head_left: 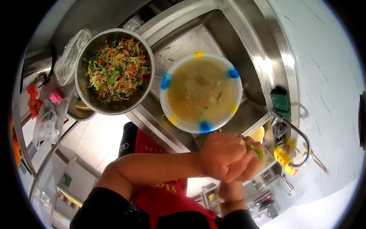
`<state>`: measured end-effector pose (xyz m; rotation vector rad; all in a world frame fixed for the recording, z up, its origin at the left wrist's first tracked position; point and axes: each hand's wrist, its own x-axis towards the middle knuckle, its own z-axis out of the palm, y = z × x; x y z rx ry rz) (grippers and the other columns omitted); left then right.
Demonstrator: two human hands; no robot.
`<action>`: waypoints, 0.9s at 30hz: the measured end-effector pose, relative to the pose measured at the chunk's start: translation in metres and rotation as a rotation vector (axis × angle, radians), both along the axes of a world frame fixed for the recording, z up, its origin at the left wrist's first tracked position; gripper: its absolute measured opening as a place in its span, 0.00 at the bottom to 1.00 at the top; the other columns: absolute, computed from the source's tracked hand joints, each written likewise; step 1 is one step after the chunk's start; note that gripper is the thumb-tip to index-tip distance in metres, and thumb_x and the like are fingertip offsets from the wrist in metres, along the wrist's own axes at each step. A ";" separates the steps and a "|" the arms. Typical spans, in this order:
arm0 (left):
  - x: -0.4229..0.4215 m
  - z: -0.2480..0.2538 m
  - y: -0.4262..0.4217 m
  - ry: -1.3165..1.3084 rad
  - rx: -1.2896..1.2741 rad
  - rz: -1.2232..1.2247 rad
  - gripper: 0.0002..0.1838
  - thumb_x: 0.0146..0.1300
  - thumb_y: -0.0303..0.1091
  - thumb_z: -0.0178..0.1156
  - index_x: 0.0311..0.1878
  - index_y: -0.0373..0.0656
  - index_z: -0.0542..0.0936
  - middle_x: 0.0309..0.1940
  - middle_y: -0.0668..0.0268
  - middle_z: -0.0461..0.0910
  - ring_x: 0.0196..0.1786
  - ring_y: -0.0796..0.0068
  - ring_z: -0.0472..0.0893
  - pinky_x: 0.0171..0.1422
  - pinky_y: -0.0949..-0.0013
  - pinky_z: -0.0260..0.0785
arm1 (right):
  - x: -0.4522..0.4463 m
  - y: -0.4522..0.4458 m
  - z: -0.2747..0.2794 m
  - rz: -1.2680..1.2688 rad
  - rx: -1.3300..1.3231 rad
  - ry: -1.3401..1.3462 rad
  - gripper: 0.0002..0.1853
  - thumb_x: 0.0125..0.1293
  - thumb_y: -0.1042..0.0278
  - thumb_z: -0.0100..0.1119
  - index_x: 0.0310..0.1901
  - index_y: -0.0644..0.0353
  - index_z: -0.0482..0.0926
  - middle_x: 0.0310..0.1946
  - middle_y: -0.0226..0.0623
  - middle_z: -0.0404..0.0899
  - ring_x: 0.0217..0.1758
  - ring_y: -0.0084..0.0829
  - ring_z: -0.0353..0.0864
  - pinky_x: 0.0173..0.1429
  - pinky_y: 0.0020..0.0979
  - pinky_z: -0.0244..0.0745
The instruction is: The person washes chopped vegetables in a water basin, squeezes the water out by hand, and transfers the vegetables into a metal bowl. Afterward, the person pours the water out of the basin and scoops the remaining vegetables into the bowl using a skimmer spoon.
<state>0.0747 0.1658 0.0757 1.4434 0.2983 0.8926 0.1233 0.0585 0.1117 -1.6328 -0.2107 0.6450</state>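
My left hand and my right hand are clasped tightly together, just past the near rim of a white basin. A bit of green shredded vegetable shows between the fingers; most of the clump is hidden. The basin, with blue and yellow marks on its rim, sits in the sink and holds cloudy yellowish water with a few green scraps. To the left, a steel bowl contains shredded vegetables in pale green, dark green and orange.
A metal sink surrounds the basin. Along its right side are a curved faucet, a green scouring pad and a yellow bottle. Clear plastic bags lie left of the steel bowl. A yellow bowl is partly visible behind my hands.
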 end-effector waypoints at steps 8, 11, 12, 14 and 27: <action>-0.009 0.042 0.009 -0.073 -0.013 0.035 0.14 0.55 0.35 0.62 0.18 0.46 0.71 0.16 0.66 0.70 0.18 0.68 0.73 0.22 0.65 0.65 | -0.026 -0.014 0.042 -0.341 -0.171 0.299 0.19 0.60 0.52 0.59 0.37 0.64 0.75 0.46 0.49 0.79 0.54 0.43 0.77 0.62 0.44 0.71; -0.008 -0.025 -0.002 0.167 0.036 0.077 0.12 0.57 0.34 0.59 0.21 0.44 0.71 0.18 0.58 0.71 0.20 0.60 0.72 0.25 0.61 0.65 | 0.000 -0.004 -0.069 -0.399 -0.164 0.562 0.16 0.66 0.55 0.52 0.40 0.62 0.75 0.43 0.42 0.79 0.48 0.39 0.77 0.55 0.40 0.72; -0.001 -0.075 -0.012 0.417 -0.175 0.015 0.12 0.59 0.36 0.57 0.23 0.42 0.72 0.21 0.56 0.73 0.22 0.56 0.73 0.27 0.58 0.66 | 0.009 0.004 -0.123 -0.370 -0.108 0.663 0.15 0.68 0.55 0.50 0.40 0.61 0.75 0.41 0.39 0.78 0.47 0.38 0.77 0.53 0.39 0.73; 0.010 -0.161 -0.022 1.027 -0.619 -0.194 0.17 0.62 0.47 0.53 0.28 0.42 0.77 0.28 0.52 0.79 0.29 0.47 0.78 0.34 0.51 0.70 | 0.008 -0.005 -0.225 -0.312 -0.035 0.840 0.15 0.72 0.57 0.45 0.42 0.60 0.76 0.39 0.34 0.78 0.43 0.36 0.77 0.48 0.37 0.74; -0.076 -0.048 0.075 0.500 -0.727 -0.429 0.19 0.62 0.43 0.66 0.46 0.37 0.75 0.37 0.61 0.80 0.40 0.75 0.80 0.43 0.71 0.72 | -0.050 0.098 -0.061 -0.384 0.182 0.596 0.18 0.71 0.63 0.50 0.56 0.65 0.71 0.48 0.38 0.78 0.49 0.31 0.79 0.51 0.33 0.76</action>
